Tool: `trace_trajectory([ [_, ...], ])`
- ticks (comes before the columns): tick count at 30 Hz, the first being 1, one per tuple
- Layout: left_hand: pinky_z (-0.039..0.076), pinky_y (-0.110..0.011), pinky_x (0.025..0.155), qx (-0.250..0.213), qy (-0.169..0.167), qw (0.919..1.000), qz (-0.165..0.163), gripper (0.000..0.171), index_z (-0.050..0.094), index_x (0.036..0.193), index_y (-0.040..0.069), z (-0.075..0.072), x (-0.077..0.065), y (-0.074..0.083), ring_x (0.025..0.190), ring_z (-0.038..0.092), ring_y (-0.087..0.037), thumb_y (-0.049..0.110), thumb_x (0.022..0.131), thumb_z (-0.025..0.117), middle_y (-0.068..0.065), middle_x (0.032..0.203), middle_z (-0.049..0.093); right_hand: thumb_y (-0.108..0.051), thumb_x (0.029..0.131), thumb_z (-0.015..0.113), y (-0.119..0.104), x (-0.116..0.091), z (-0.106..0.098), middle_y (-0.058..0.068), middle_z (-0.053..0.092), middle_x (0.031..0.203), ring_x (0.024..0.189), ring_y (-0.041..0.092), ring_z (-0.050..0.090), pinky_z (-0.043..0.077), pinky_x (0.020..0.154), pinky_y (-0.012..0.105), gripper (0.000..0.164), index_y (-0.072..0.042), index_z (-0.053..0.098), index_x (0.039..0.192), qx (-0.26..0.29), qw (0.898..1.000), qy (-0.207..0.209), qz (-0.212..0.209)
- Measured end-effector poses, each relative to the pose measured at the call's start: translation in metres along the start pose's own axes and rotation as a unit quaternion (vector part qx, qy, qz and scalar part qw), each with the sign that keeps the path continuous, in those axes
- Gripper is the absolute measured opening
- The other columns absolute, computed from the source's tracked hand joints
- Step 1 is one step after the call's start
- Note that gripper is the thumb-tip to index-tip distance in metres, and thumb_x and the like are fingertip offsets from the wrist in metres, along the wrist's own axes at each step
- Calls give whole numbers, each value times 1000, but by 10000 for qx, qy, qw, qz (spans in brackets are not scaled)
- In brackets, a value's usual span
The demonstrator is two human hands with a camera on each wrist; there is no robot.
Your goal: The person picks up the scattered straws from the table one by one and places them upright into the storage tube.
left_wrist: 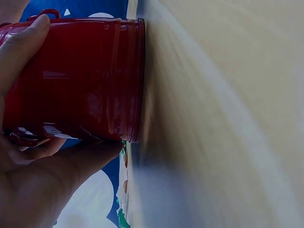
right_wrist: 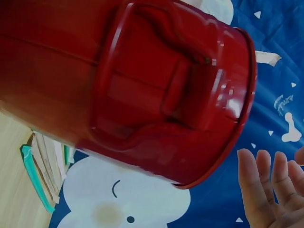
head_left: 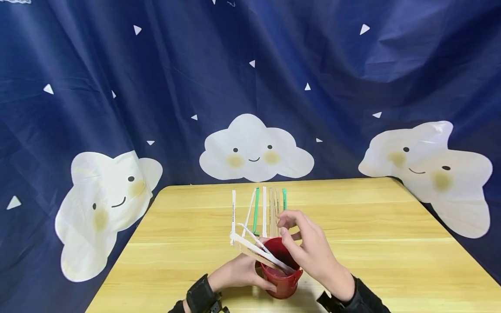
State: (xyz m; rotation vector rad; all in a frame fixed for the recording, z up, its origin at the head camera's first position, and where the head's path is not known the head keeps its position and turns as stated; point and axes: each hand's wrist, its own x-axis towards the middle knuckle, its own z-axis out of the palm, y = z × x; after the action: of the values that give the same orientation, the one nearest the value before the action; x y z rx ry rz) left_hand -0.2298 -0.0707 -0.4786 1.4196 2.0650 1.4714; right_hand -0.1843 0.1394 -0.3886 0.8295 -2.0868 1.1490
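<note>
A small red bucket [head_left: 285, 288] with side handles stands on the table, and my left hand [head_left: 239, 271] grips it round its left side. In the left wrist view, the thumb and fingers lie on opposite sides of the bucket [left_wrist: 80, 76]. Several long thin strips, white [head_left: 256, 248] and brown, lean out over the rim to the left; they look like paper straw wrappers. Above the bucket's right rim is my right hand [head_left: 311, 245], fingers loosely bent and holding nothing. In the right wrist view, the fingers of the right hand [right_wrist: 273, 190] are spread beyond the rim.
Behind the bucket lies a row of similar strips: white [head_left: 264, 211], green [head_left: 256, 211] and brown [head_left: 272, 211]. The wooden table [head_left: 164, 243] ends against a dark blue curtain [head_left: 176, 87] with cloud pictures.
</note>
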Motion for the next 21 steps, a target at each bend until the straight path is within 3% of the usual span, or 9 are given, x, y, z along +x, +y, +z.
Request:
trace_trajectory([
  [4, 45, -33, 112, 2, -6, 10000, 24, 93, 33, 152, 16, 0, -1, 1, 133, 51, -15, 8, 78, 89, -2, 147, 51, 2, 91, 62, 3, 0, 1, -2, 66, 97, 86, 8, 62, 56, 60, 18, 35, -14, 60, 122, -49, 9999, -70, 60],
  [12, 43, -33, 113, 40, -9, 10000, 23, 90, 37, 151, 15, 3, -2, 2, 135, 49, -16, 10, 78, 89, -2, 148, 49, 4, 91, 63, 14, 0, -2, -6, 64, 87, 78, 3, 61, 58, 60, 24, 27, -10, 63, 114, -148, 9991, -66, 382],
  [17, 43, -33, 113, 69, 36, 9999, -64, 90, 38, 151, 17, 2, -1, 2, 135, 49, -15, 12, 77, 90, 0, 148, 49, 4, 90, 63, 41, 12, -9, -8, 64, 80, 72, 6, 61, 57, 57, 24, 23, -8, 64, 109, -498, 9939, 43, 978],
  [21, 44, -33, 112, 9, 60, 10000, -79, 92, 36, 152, 16, 0, -1, 1, 134, 50, -15, 10, 77, 90, -2, 147, 51, -4, 92, 62, 74, 18, -8, -7, 68, 80, 73, 9, 63, 55, 63, 27, 17, -11, 67, 107, -1217, 9805, -340, 1507],
])
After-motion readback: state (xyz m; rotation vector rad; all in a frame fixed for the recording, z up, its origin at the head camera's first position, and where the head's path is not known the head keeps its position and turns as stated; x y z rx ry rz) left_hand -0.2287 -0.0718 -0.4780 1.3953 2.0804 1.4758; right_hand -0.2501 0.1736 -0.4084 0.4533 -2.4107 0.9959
